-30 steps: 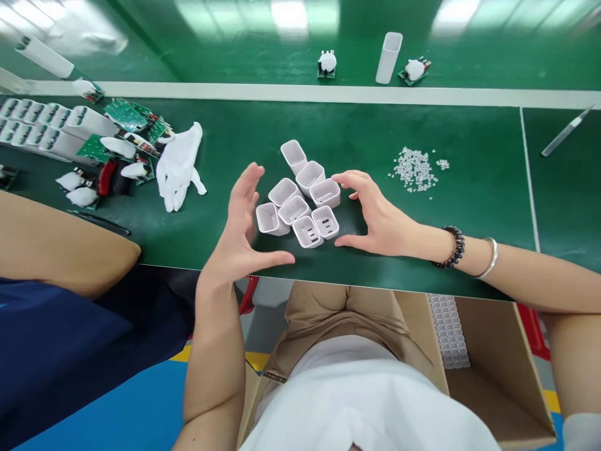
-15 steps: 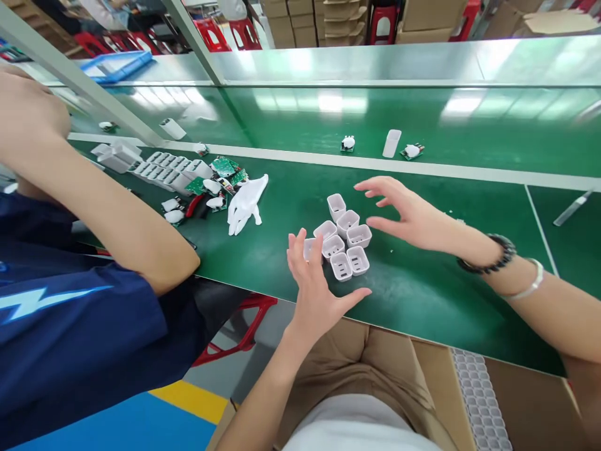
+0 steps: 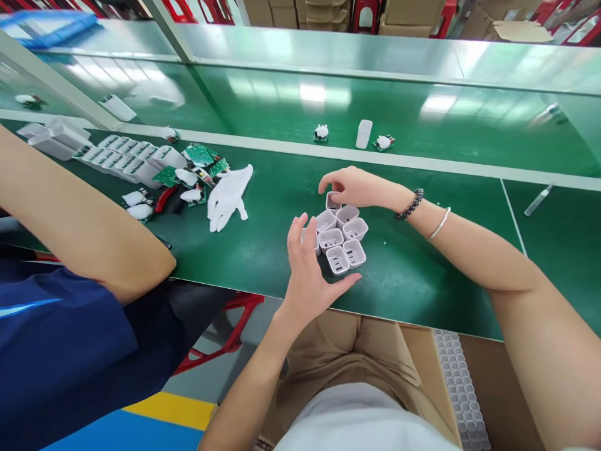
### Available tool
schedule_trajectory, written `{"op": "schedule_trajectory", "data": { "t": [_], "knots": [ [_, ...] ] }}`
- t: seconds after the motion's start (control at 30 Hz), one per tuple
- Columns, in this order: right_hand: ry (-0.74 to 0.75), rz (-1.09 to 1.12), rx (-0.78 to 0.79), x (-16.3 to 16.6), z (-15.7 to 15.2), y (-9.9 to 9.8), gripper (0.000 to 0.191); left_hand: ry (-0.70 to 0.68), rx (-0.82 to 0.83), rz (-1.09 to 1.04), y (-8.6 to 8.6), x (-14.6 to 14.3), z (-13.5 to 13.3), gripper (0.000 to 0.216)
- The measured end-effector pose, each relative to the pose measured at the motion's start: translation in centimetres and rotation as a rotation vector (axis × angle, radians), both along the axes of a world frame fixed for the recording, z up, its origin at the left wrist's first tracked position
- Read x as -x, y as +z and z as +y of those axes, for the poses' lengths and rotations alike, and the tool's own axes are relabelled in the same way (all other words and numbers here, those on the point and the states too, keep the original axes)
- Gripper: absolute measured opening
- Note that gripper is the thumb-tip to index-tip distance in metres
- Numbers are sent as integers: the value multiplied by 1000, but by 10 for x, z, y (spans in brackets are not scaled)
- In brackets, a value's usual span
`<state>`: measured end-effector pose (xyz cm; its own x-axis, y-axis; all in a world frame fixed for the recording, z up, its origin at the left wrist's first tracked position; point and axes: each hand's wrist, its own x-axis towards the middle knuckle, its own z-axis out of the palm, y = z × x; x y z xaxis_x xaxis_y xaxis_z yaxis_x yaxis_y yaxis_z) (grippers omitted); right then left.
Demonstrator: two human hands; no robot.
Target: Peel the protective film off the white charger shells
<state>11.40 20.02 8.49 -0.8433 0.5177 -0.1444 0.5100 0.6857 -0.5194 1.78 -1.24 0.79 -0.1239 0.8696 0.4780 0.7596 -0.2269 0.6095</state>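
Note:
Several small white plastic housings (image 3: 331, 239), open side up with slots in their floors, stand in a tight cluster on the green bench. My left hand (image 3: 307, 272) is at their near left side, fingers spread and thumb out to the right; its fingers partly hide the leftmost housing. My right hand (image 3: 359, 186) reaches over the farthest housing (image 3: 333, 202), its fingers bent around the far side and covering part of the rim. Whether those fingertips touch it I cannot tell. Neither hand lifts anything.
A white glove (image 3: 230, 197) lies left of the cluster, beside green circuit boards (image 3: 200, 155) and rows of white housings (image 3: 126, 156). A co-worker's arm (image 3: 89, 219) crosses the left side. A carton of housings (image 3: 457, 382) stands below the bench edge; a pen-like tool (image 3: 538, 200) lies right.
My right hand has moved left, from beside the cluster to over the farthest housing, its fingers now bent. My left hand stays spread beside the housings. The view has shifted slightly.

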Motion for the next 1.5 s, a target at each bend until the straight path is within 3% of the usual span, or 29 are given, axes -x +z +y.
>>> {"op": "schedule_trajectory", "data": {
  "t": [0.17,0.4,0.5,0.57,0.63,0.73,0.77,0.87,0.97,1.07,1.3,1.5],
  "knots": [
    [2,-55,108,-20,0,6,25,-15,39,-33,-2,4,3,122],
    [68,9,238,-57,-2,2,52,6,58,12,0,7,4,121],
    [21,91,166,-83,-16,0,81,-31,22,85,6,14,3,121],
    [-16,201,54,-97,-36,-1,89,-60,9,114,14,22,2,123],
    [30,277,-89,-105,-60,-3,75,-97,20,145,24,31,1,124],
    [264,239,-402,-108,-92,-10,20,-143,35,206,41,37,-2,117],
    [329,214,-506,-109,-100,-13,11,-127,25,239,46,36,-5,108],
    [357,172,-668,-111,-114,-16,17,-11,-52,451,51,24,-16,57],
    [291,131,-668,-114,-117,-14,22,28,-110,642,44,7,-25,25],
    [279,100,-668,-110,-111,-13,25,3,-72,638,37,0,-26,10],
    [297,204,-616,-111,-96,-17,16,-143,95,517,45,26,-20,31],
    [113,202,-392,-127,-91,-19,23,10,61,407,39,7,-21,46]
  ]
}}
